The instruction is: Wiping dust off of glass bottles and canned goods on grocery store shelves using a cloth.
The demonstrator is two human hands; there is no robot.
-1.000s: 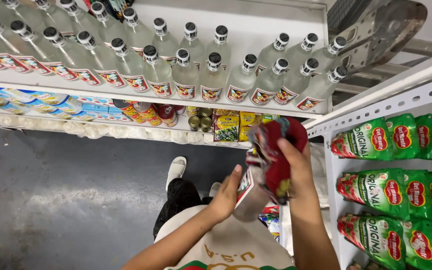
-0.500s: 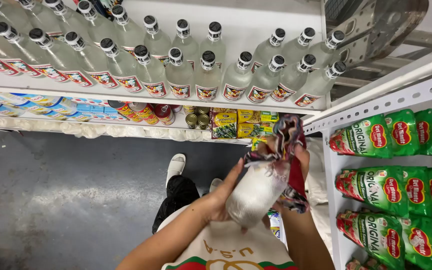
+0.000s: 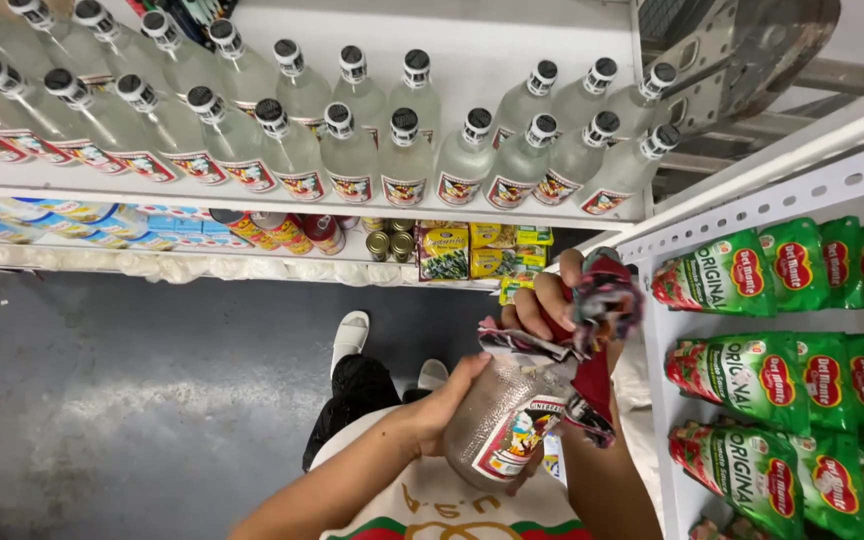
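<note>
My left hand (image 3: 449, 403) grips a clear glass bottle (image 3: 507, 422) with a red and white label, held tilted in front of my chest. My right hand (image 3: 545, 303) presses a bunched red and patterned cloth (image 3: 602, 310) against the bottle's top end. The cloth hangs down over the bottle's right side. The bottle's neck and cap are hidden under the cloth and my fingers. My legs and white shoes (image 3: 349, 338) show below on the grey floor.
A white shelf (image 3: 252, 195) ahead carries rows of matching clear bottles (image 3: 404, 160) with dark caps. Below it sit cans, jars (image 3: 390, 243) and small packets. At right, a white rack (image 3: 812, 180) holds rows of green and red pouches (image 3: 752, 370). Grey floor (image 3: 102, 400) spreads to the left.
The bottle has come down from shelf height toward my chest. My left hand has closed around its body, and my right hand with the cloth now rubs at its top.
</note>
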